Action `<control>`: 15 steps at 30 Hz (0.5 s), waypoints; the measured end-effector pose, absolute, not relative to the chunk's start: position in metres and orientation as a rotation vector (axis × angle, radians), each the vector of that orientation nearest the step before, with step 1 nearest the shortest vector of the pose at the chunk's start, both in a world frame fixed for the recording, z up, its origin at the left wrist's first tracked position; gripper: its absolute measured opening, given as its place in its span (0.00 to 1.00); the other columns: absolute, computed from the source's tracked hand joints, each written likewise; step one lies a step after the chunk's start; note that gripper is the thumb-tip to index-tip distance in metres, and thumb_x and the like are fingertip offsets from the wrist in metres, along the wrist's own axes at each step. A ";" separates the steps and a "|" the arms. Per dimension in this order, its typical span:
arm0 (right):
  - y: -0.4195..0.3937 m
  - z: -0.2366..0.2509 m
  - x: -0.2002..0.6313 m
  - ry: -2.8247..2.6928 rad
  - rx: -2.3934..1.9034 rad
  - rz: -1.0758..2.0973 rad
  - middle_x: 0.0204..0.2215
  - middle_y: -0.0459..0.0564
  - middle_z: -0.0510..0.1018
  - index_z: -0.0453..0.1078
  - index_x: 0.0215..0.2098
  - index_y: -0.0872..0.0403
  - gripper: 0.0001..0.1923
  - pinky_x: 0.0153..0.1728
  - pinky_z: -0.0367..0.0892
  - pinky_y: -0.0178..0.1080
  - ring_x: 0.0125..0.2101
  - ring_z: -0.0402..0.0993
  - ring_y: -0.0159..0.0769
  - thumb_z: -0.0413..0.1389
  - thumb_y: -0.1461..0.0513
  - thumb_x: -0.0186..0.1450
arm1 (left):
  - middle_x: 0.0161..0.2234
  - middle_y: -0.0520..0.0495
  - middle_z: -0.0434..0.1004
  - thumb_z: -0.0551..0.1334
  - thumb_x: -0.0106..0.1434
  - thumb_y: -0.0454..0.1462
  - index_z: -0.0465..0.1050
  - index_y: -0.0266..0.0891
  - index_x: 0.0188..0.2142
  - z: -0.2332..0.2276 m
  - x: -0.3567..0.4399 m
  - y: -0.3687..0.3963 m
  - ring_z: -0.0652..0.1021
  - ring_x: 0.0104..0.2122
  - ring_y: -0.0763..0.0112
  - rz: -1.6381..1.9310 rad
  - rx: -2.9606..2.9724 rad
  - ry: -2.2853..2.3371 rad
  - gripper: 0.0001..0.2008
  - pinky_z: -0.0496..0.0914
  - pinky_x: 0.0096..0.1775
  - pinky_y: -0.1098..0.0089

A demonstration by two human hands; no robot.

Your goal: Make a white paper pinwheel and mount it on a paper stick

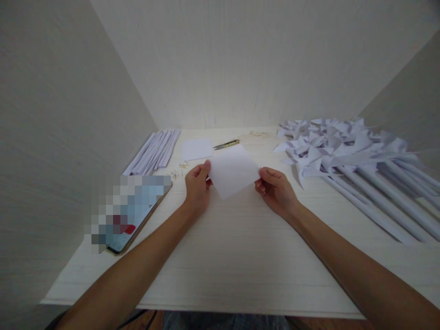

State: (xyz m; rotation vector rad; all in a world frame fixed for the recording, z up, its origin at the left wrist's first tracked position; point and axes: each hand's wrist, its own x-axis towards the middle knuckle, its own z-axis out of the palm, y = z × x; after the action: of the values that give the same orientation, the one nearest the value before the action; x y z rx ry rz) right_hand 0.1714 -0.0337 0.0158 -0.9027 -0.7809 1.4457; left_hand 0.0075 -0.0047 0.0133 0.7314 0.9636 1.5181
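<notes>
My forearms come in low from the near edge of the desk (240, 256), and they meet at a small white paper square (233, 170) that I hold up just above the desktop, turned so one corner points down toward me. My left hand (197, 185) pinches the left corner between thumb and fingertips; my right hand (275, 189) pinches the right corner the same way. Both hands are closed on the paper, a light grip at the tips only, which I judge keeps the sheet flat and uncreased and leaves its middle free.

To my left, near the desk's edge, lies a phone (132, 213), screen up and angled toward me, likely so I can glance at it without letting go. Beyond it a bundle of rolled paper sticks (154, 151) rests against the left wall, out of the working space but within reach. A second blank square (197, 149) lies flat just behind my left hand, and small snips (226, 144) lie beside it, past the paper I hold. Tiny pale bits (179, 169) are scattered near the left hand; I cannot tell what they are.

On the right, well apart from my hands, a heap of white paper pinwheels (343, 146) on long sticks is stacked with stems pointing toward me.
</notes>
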 end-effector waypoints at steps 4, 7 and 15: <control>-0.035 0.016 0.173 -0.862 -0.917 1.432 0.10 0.40 0.63 0.61 0.13 0.56 0.15 0.13 0.48 0.28 0.12 0.55 0.21 0.61 0.57 0.45 | 0.18 0.55 0.67 0.65 0.45 0.45 0.66 0.35 0.20 0.013 0.006 -0.003 0.67 0.18 0.81 1.513 0.726 0.945 0.15 0.62 0.21 0.78; -0.036 0.014 0.174 -1.016 -0.958 1.490 0.10 0.40 0.63 0.61 0.12 0.56 0.15 0.14 0.48 0.29 0.12 0.56 0.22 0.62 0.57 0.44 | 0.16 0.56 0.63 0.64 0.46 0.46 0.65 0.36 0.19 0.011 0.004 -0.002 0.65 0.17 0.81 1.543 0.812 0.990 0.15 0.59 0.19 0.79; -0.038 0.008 0.170 -1.367 -1.102 1.385 0.11 0.41 0.64 0.66 0.15 0.58 0.16 0.15 0.45 0.30 0.13 0.54 0.22 0.59 0.54 0.48 | 0.19 0.54 0.70 0.66 0.43 0.44 0.70 0.35 0.23 0.013 0.007 -0.009 0.68 0.19 0.78 1.398 0.992 1.071 0.14 0.64 0.22 0.76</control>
State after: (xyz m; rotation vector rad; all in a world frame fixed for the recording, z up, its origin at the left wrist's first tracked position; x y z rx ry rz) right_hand 0.1699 -0.0378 0.0081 -1.1018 -1.3671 1.3850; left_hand 0.0074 -0.0094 0.0131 0.9923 1.0707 1.3981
